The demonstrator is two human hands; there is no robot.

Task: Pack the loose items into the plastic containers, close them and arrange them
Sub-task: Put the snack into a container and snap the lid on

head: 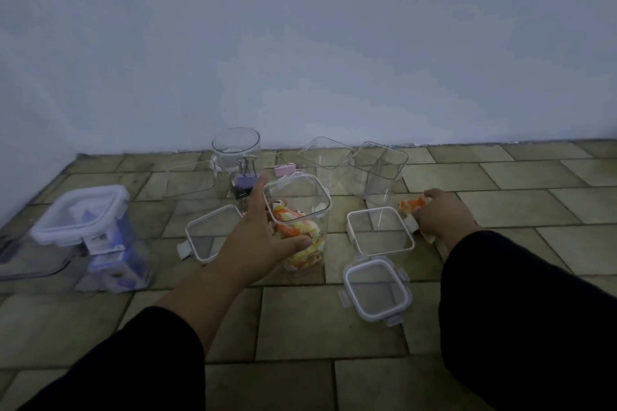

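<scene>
My left hand (258,237) wraps around an open square clear container (298,200) standing on the tiled floor; it holds several orange and yellow pieces (298,237). Further right, my right hand (440,213) closes on an orange and white piece (413,203) lying on the floor. Two square lids (380,230) (377,289) lie between my hands, and a third lid (208,232) lies left of the held container. Binder clips (245,182) and a pink clip (284,168) sit behind it.
A closed container (90,227) with blue and white contents stands at the left, beside a flat clear lid (26,264). Empty clear containers (379,170) (322,157) (192,177) and a round jar (236,148) line the pale wall.
</scene>
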